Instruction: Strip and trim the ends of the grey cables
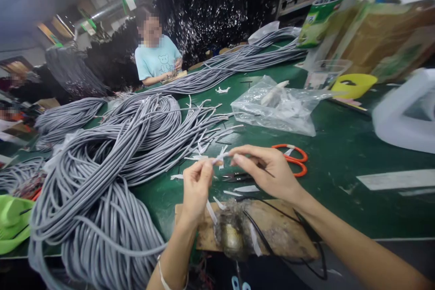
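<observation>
My left hand (198,183) is closed in a pinch, thumb against forefinger, on one end of a small thin white piece (220,157). From the other side, the thumb and forefinger of my right hand (268,167) come together at its far end. Whether it is a wire end or a strip is too small to tell. Under the right hand lie scissors (301,161) with orange handles, their dark blades pointing left. White scraps (246,189) are scattered on the table around both hands. Below them a wooden board (285,235) carries a worn, dusty motor-like device (233,235) with a black cord.
Large coils of grey cable (136,145) fill the left side and run along the back. A clear plastic bag (275,108), a yellow dish (355,85) and a white jug (404,113) occupy the right. Across the green table (333,158) sits a co-worker (158,56).
</observation>
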A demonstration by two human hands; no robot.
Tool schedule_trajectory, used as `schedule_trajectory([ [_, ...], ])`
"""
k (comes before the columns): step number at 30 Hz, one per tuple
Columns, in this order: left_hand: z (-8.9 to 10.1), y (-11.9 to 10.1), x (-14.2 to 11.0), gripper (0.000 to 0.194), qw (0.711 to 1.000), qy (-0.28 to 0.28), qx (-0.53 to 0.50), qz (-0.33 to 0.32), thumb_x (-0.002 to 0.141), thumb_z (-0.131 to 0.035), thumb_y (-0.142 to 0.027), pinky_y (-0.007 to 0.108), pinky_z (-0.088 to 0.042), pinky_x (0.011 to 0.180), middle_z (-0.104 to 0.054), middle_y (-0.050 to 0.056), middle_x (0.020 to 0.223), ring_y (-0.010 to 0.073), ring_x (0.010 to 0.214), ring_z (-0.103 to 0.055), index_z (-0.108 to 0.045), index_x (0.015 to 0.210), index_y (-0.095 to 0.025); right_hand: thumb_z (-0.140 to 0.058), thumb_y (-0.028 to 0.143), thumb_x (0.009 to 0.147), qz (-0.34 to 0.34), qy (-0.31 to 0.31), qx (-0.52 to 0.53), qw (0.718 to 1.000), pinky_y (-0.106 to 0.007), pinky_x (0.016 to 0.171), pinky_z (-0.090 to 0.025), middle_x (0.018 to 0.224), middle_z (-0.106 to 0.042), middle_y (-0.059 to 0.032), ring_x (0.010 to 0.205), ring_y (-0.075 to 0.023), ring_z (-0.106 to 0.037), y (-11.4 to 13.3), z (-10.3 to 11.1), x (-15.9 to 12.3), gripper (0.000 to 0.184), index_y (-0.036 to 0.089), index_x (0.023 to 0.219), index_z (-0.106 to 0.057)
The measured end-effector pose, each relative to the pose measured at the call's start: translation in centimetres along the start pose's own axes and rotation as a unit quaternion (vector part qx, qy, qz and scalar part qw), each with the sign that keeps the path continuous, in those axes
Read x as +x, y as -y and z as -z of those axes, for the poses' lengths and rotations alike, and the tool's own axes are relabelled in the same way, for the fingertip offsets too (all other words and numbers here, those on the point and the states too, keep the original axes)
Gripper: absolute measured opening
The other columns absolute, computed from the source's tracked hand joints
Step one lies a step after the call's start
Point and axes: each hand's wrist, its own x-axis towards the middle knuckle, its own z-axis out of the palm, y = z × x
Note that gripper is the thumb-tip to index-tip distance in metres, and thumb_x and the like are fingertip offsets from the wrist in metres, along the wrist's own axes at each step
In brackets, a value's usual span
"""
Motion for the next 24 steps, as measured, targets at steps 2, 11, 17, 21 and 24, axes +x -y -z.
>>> schedule_trajectory([
  [2, -0.2, 0.0, -0.2, 0.037, 0.997, 0.031, 0.069, -0.022, 0.077, -0.056, -0.047, 0.02, -0.032, 0.045, -0.042, -0.003, 0.046, 0.0079, 0.046, -0.036, -0.068, 0.067, -0.014, -0.051, 0.036, 0.081, 0.016, 0.02, 0.056, 0.998, -0.021, 0.038, -0.035, 0.062, -0.065, -0.0031, 0.043, -0.0101, -0.05, 0.5, 0.3, -0.1, 0.024, 0.017, 0.079, -0.066],
  [11, 0.1, -0.5, -1.2, 0.026, 0.966, 0.12, 0.195, -0.122, 0.082, -0.051, -0.029, 0.023, -0.034, 0.048, -0.064, 0.005, 0.06, 0.0121, 0.049, -0.048, -0.071, 0.07, -0.017, -0.052, 0.047, 0.08, -0.078, 0.102, 0.162, 0.978, -0.02, 0.042, -0.037, 0.064, -0.054, -0.0009, 0.049, -0.0094, -0.049, 0.3, 0.2, 0.1, 0.033, 0.016, 0.072, -0.055],
  [17, 0.2, -0.3, -0.9, 0.022, 0.956, 0.076, 0.235, -0.16, 0.083, -0.049, -0.021, 0.023, -0.039, 0.055, -0.066, 0.003, 0.066, 0.0136, 0.057, -0.055, -0.071, 0.08, -0.02, -0.046, 0.039, 0.086, 0.059, 0.068, 0.068, 0.994, -0.022, 0.043, -0.03, 0.053, -0.042, 0.0024, 0.047, -0.0085, -0.038, 0.9, 0.2, -0.6, 0.033, 0.017, 0.062, -0.051],
  [21, -0.2, 0.0, -0.8, 0.02, 0.913, 0.107, 0.317, -0.232, 0.079, -0.052, -0.014, 0.022, -0.035, 0.05, -0.06, 0.001, 0.057, 0.012, 0.051, -0.051, -0.071, 0.086, -0.02, -0.048, 0.039, 0.085, 0.077, 0.016, 0.038, 0.996, -0.022, 0.043, -0.028, 0.051, -0.04, 0.0029, 0.046, -0.0078, -0.035, 1.0, -0.1, -0.5, 0.037, 0.017, 0.055, -0.047],
  [24, -0.2, 0.5, -1.0, 0.02, 0.854, 0.11, 0.387, -0.329, 0.081, -0.049, -0.014, 0.022, -0.03, 0.044, -0.054, 0.0, 0.05, 0.0099, 0.043, -0.043, -0.069, 0.081, -0.015, -0.048, 0.042, 0.083, -0.034, 0.057, 0.099, 0.993, -0.021, 0.041, -0.027, 0.047, -0.036, 0.0043, 0.043, -0.0063, -0.032, 0.9, -0.3, 0.0, 0.042, 0.018, 0.05, -0.04],
])
